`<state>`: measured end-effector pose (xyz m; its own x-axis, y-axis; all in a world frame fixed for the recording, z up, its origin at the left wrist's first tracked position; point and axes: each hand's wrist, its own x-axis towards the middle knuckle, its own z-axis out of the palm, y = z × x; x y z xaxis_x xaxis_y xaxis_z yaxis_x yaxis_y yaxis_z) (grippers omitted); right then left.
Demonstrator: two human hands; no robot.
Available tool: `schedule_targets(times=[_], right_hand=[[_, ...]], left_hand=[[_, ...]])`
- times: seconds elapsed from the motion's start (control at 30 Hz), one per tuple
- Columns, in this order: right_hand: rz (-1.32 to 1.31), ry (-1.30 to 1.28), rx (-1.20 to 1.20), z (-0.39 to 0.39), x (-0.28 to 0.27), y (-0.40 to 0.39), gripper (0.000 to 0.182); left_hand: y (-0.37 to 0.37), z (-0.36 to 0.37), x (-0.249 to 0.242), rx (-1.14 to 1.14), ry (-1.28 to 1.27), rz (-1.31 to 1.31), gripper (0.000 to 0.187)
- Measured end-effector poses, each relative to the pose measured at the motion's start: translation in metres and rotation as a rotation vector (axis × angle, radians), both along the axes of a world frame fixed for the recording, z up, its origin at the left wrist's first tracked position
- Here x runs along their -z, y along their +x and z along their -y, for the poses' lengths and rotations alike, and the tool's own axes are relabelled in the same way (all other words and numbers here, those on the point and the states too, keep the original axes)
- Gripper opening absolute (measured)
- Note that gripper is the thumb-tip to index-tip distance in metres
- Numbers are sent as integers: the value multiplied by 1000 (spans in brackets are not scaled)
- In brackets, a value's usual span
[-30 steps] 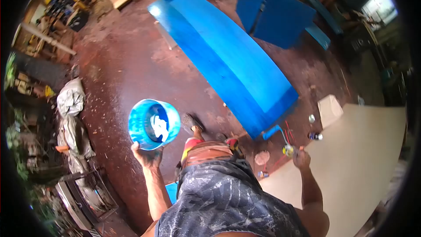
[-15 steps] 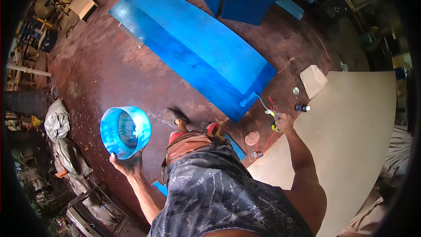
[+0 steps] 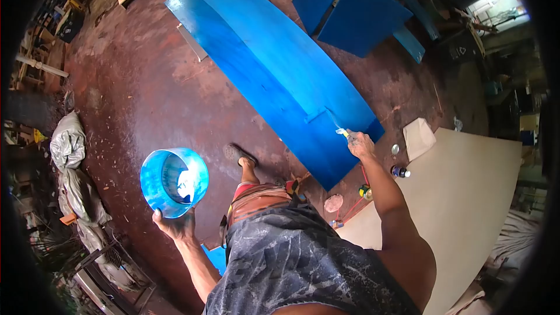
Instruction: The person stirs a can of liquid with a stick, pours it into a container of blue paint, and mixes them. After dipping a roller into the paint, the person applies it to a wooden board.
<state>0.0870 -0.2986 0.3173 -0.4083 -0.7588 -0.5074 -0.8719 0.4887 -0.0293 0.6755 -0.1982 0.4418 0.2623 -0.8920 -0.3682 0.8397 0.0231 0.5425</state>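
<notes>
A round container point(image 3: 153, 189), blue inside, is held from below by my left hand point(image 3: 175, 224), its thumb against the side. Inside it lies some liquid with a bright white reflection. My right hand point(image 3: 361, 144) is closed round the handle of a paint roller point(image 3: 317, 115). The blue roller head rests on the long blue panel point(image 3: 280, 58), a little in from its near right end. Lighter and darker blue bands run along the panel.
A large beige sheet point(image 3: 461, 198) lies at right, with a beige cloth point(image 3: 419, 140) and a small dark bottle point(image 3: 400, 171) at its edge. Blue boards point(image 3: 364, 17) stand behind. Grey sacks point(image 3: 69, 140) lie at left. A pinkish disc point(image 3: 333, 203) is on the floor.
My right hand and the roller have moved up and left along the panel, away from its near end corner. My view has shifted, and one foot has come farther out. My left hand still holds the container.
</notes>
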Motion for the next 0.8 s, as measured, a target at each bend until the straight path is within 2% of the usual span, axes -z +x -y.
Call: schedule_targets(times=[0.07,0.47,0.67,0.8], right_hand=[[80,23,82,36,-4,11,37],[-53,-1,-141,242,-28,133,31],[-78,21,-194,349,-17,188,32],[-50,-47,-190,419,9,209,31]], left_hand=[[9,19,-1,-13,-5,-14,97],[92,131,-6,-97,11,-61,92],[126,171,-6,-142,-5,-49,91],[136,203,-9,-175,-18,-33,90]])
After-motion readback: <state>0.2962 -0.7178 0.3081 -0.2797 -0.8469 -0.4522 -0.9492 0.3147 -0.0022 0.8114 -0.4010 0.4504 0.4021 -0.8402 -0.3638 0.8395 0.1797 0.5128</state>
